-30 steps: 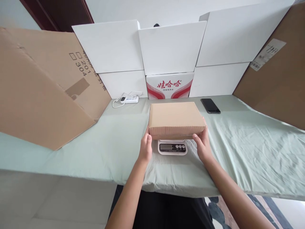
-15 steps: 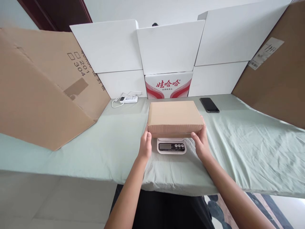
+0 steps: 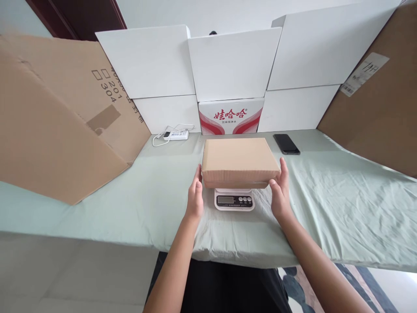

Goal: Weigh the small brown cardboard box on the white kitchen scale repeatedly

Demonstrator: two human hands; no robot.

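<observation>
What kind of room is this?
Probably a home parcel-packing spot: a cardboard box sits on a small scale, on a table under green cloth, with white cartons stacked behind.

Both hands' grip off box [image 3: 240,161]: left hand [image 3: 195,198], right hand [image 3: 280,194] now flat beside it

Two bare forearms are seen coming up from the bottom edge, no sleeves reaching as far as the elbows, and nothing is worn at either wrist: no watch, no band. The left hand [image 3: 195,201] and the right hand [image 3: 279,198] are left ungloved, no rings can be made out on the fingers, and the nails are kept short. Between the forearms, low in the view, dark black clothing is glimpsed across the lap.
</observation>
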